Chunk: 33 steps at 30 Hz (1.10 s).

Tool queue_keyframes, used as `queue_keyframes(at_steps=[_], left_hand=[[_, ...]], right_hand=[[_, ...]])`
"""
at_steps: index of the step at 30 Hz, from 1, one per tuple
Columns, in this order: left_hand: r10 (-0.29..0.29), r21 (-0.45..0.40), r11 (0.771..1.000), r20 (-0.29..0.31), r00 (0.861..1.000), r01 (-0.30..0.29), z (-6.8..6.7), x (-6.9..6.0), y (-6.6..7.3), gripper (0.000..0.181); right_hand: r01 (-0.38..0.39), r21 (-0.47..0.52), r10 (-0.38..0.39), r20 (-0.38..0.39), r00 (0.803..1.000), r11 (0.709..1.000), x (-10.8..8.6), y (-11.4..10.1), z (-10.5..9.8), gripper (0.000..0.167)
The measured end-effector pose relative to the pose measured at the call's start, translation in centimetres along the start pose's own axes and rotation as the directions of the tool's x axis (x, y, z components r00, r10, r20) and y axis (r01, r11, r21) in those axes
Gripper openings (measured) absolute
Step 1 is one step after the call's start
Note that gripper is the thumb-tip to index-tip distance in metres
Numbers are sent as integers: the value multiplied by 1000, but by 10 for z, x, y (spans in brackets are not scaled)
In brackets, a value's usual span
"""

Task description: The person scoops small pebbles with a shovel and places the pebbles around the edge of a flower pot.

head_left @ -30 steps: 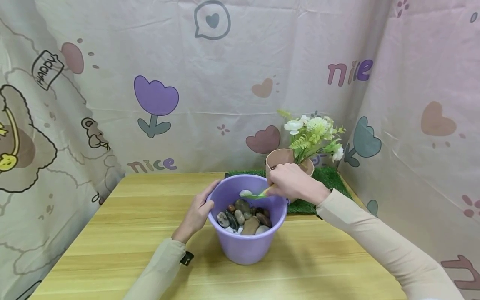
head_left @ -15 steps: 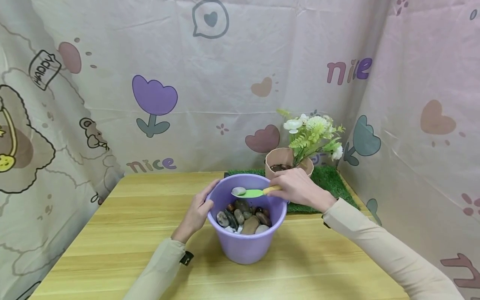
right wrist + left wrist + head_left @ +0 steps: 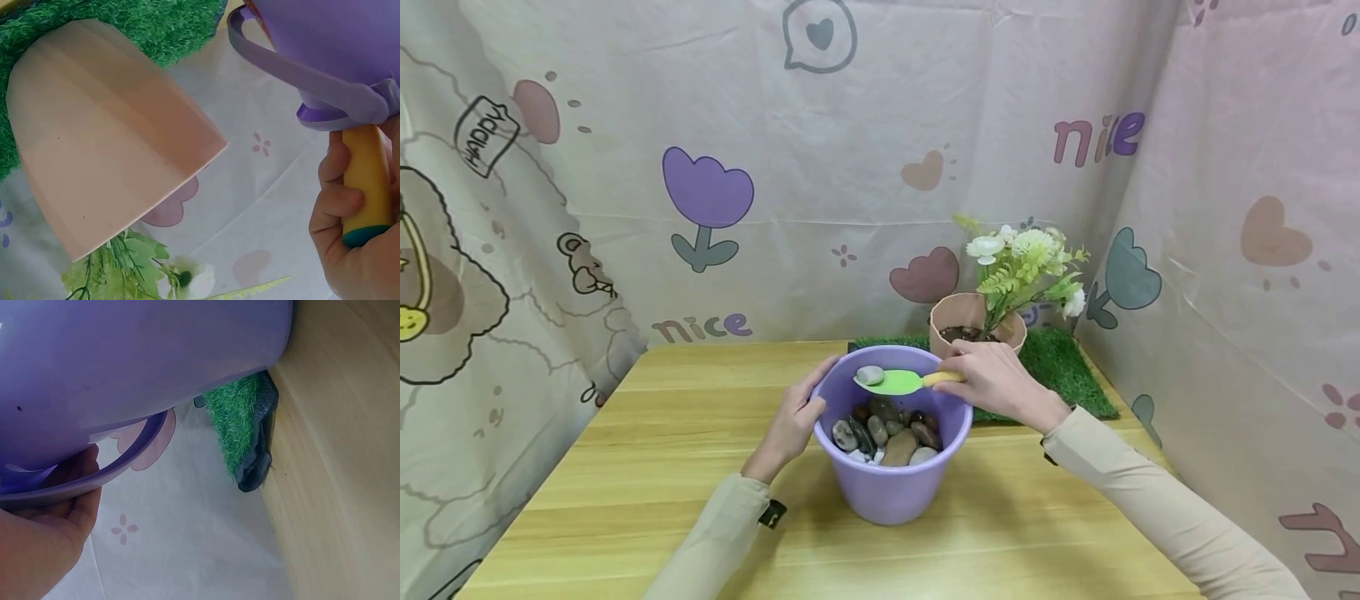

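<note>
A purple bucket (image 3: 891, 500) holding several stones (image 3: 900, 448) stands on the wooden table. My left hand (image 3: 786, 429) grips its left rim, thumb on the near side; in the left wrist view the fingers of that hand (image 3: 53, 531) curl about the rim and handle. My right hand (image 3: 996, 379) holds the yellow handle (image 3: 943, 378) of a small green shovel (image 3: 901, 382) over the bucket's opening. A pale stone (image 3: 870, 375) lies on the shovel's tip. In the right wrist view curled fingers (image 3: 337, 206) wrap the yellow handle (image 3: 367, 181), below the bucket's rim.
Behind the bucket, at the right, a pink pot (image 3: 946, 321) with dark contents and white flowers (image 3: 1033, 248) stands on a green grass mat (image 3: 1060, 367). Printed cloth (image 3: 820, 167) hangs behind the table (image 3: 647, 433) and at both sides.
The shovel has come round from the bucket's right side toward its middle and left, rising slightly, with the pale stone on it. My left hand keeps its grip on the rim.
</note>
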State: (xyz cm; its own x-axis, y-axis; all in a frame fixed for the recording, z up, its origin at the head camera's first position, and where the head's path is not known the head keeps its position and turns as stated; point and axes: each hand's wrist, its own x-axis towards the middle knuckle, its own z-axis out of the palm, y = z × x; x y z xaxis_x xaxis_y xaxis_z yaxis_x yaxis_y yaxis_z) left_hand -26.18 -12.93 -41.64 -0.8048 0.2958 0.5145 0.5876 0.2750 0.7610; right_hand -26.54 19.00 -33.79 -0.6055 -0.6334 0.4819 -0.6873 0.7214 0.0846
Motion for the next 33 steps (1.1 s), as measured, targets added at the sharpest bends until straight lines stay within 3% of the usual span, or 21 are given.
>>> queue_keyframes(at_steps=[14, 22, 33], left_hand=[[-13, 13, 1000, -2, 1000, 13, -1, 0, 2, 68], [-16, 39, 999, -8, 1000, 17, 0, -1, 3, 68], [-20, 22, 1000, -19, 1000, 20, 0, -1, 5, 70]], right_hand=[[-138, 11, 138, -76, 988, 990, -2, -10, 4, 19], [-159, 16, 160, -71, 985, 987, -5, -11, 5, 21], [-130, 45, 134, -114, 984, 990, -4, -8, 8, 18]])
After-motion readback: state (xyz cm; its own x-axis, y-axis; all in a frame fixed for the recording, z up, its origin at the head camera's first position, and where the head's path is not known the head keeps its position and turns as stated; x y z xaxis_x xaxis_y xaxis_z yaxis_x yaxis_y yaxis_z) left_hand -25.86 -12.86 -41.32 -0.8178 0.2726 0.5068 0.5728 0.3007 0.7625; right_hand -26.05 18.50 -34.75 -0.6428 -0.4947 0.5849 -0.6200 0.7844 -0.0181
